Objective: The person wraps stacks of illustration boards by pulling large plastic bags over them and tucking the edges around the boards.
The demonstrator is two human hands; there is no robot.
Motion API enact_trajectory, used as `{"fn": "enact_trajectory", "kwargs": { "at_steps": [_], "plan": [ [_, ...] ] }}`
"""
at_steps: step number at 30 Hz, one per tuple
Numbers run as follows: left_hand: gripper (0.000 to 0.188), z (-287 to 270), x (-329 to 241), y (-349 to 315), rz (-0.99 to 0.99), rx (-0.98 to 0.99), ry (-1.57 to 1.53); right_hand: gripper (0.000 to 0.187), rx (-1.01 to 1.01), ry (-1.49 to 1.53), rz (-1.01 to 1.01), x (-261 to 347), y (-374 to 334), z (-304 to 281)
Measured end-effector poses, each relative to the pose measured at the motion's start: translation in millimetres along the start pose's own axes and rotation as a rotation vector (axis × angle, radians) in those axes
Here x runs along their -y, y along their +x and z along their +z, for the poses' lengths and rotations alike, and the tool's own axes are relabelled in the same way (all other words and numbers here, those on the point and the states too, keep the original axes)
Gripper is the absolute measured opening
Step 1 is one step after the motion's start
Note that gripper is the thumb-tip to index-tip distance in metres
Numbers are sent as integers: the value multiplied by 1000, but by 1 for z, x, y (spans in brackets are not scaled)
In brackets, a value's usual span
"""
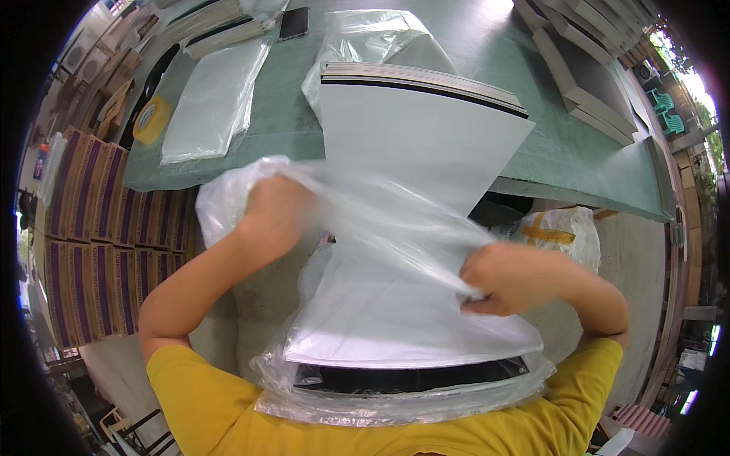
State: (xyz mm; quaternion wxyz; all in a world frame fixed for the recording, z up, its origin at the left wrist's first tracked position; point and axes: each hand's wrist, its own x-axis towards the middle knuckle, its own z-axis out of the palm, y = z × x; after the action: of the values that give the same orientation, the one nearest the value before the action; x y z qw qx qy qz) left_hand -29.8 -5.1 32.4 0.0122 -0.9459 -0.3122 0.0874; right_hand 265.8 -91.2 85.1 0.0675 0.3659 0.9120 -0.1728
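Note:
A stack of large white sheets or boards (418,129) reaches from the table's near edge toward my body. Its near part sits inside a clear plastic bag (414,406), and a black strip (411,378) shows at the end by my chest. Loose clear film stretches slantwise across the stack between my hands. My left hand (277,216) is closed on the bunched film at the left, blurred by motion. My right hand (509,277) pinches the film's other end at the right, lower and closer to me. The fingertips of the left hand are partly hidden.
On the green table (289,144) lie flat clear bags (213,106), a yellow tape roll (151,120), a phone (294,23) and crumpled plastic (380,38). More board stacks (585,83) lie at the right. Brown cartons (91,228) are piled at the left.

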Motion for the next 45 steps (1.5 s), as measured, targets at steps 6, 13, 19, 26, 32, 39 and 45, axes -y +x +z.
{"fn": "enact_trajectory", "kwargs": {
  "at_steps": [6, 13, 19, 26, 32, 39, 45],
  "plan": [
    [19, -17, 10, -17, 34, -354, -1229, 34, -1118, 320, 674, -57, -11, -16],
    [32, 2, 66, 29, -542, -943, -472, 48, -1043, 14, 465, -39, 22, 16],
    [38, -32, 34, 45, -215, -867, -578, 42, -1137, 244, 497, -72, -11, 27],
    [20, -48, 50, 38, -224, -704, -837, 28, -1190, 599, 448, -82, -16, 11],
    [35, 19, 56, -13, 121, -202, -2026, 26, -531, 1466, 66, -80, -51, 48],
    [36, 253, 28, -15, -535, 251, -2140, 16, -459, 1703, 737, -121, -1, 290],
    [29, 280, -17, -3, -604, 378, -1694, 18, -525, 1142, 876, -108, 12, 348]
  ]
}}
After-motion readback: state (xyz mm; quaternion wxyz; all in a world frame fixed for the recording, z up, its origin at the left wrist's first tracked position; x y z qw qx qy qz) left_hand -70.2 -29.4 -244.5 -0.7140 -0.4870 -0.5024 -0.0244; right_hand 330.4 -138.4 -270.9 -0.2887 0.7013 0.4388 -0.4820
